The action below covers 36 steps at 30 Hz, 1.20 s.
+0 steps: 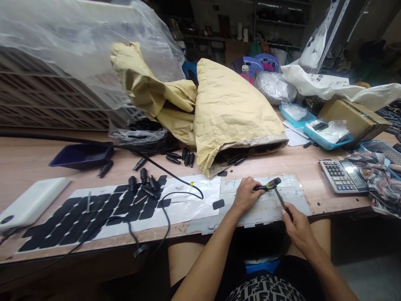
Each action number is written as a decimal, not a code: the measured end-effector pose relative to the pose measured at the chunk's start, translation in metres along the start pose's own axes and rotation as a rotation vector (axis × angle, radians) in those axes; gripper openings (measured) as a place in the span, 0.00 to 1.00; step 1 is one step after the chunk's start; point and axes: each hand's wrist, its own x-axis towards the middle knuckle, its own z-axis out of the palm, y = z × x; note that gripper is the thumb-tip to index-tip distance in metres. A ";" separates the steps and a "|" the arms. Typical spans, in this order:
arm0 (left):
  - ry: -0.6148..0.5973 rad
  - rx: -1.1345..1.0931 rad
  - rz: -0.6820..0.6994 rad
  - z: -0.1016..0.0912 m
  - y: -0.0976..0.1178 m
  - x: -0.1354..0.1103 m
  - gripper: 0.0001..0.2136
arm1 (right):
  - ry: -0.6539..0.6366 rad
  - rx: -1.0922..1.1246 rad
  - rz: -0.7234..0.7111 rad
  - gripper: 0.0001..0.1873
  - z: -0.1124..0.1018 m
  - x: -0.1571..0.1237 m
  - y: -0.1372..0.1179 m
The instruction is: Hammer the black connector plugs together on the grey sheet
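My left hand (pixel 245 195) is closed on a small black connector (pixel 259 188), pressing it down on a grey plastic-covered mat (pixel 291 200) at the bench's front edge. My right hand (pixel 297 228) grips the handle of a small hammer (pixel 275 184). The hammer's black and yellow head rests on the connector's right end, close to my left fingertips. Both forearms reach in from the bottom of the view.
A flexible solar panel (pixel 94 211) with black cells lies at left, with loose black connectors (pixel 145 184) and a cable (pixel 175 179) on it. A brown paper sack (pixel 232 108) spills connectors behind. A calculator (pixel 343 175), blue trays (pixel 326 140) and a dark tray (pixel 81 155) stand around.
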 end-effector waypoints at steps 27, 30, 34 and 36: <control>-0.020 0.035 0.014 0.001 -0.002 0.003 0.04 | 0.021 0.286 0.183 0.17 -0.003 0.070 0.022; -0.017 0.005 0.058 -0.003 0.000 0.004 0.05 | -0.013 0.499 0.268 0.19 -0.002 0.086 0.037; -0.003 -0.110 0.153 -0.013 0.020 -0.024 0.09 | 0.021 0.581 0.249 0.21 -0.001 0.088 0.045; -0.088 -0.182 0.194 -0.013 0.033 -0.056 0.11 | 0.017 0.590 0.239 0.21 0.000 0.087 0.045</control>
